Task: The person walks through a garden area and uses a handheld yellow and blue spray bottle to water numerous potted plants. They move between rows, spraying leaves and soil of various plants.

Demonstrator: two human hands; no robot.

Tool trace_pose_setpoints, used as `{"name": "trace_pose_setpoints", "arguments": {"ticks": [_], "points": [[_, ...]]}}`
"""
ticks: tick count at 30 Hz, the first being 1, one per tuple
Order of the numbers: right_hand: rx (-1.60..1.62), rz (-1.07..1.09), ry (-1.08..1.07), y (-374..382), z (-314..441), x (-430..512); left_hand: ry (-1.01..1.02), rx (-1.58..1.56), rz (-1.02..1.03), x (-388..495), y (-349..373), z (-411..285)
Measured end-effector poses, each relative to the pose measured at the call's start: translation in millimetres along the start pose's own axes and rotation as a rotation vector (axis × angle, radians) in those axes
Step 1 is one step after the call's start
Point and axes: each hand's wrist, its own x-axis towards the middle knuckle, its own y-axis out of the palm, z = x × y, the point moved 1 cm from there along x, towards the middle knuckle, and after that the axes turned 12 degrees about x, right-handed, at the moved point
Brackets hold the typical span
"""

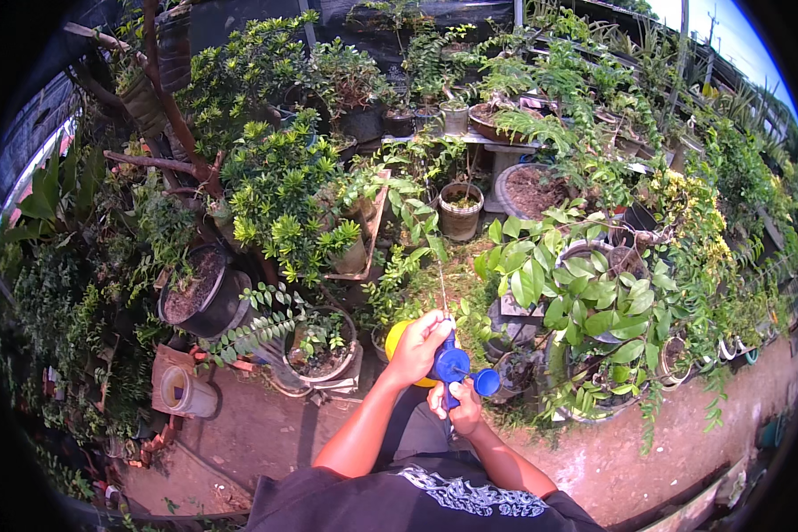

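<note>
A blue plastic sprayer head (451, 365) with a round blue part at its side sits between my hands, in front of a yellow rounded container (397, 338). My left hand (415, 349) grips its upper end, with thumb and fingers near the tip. Lower down, my right hand (457, 407) has its fingers closed around the blue stem. A thin pale line (442, 282) runs from the tip towards the plants; whether it is liquid or a stem, I cannot tell. The container is partly hidden behind my left hand and the blue head.
Potted plants crowd the front and both sides. A leafy branch (532, 279) reaches in from the right. Black pots (196, 299) and a whitish bucket (187, 394) stand at left. A ribbed pot (461, 211) is ahead. Reddish paved ground (272, 425) lies around me.
</note>
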Motion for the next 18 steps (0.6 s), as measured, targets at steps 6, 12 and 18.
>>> {"name": "trace_pose_setpoints", "arguments": {"ticks": [6, 12, 18], "points": [[-0.046, -0.099, 0.016, 2.3, 1.2, -1.0, 0.008, -0.030, 0.006, 1.1, 3.0, 1.8], [0.038, 0.013, 0.006, -5.6, -2.5, -5.0, 0.013, -0.003, 0.013, 0.1, 4.1, 0.5], [0.023, -0.013, -0.008, -5.1, -3.3, -6.7, 0.013, -0.003, 0.027, -0.5, 4.2, 0.0]]}}
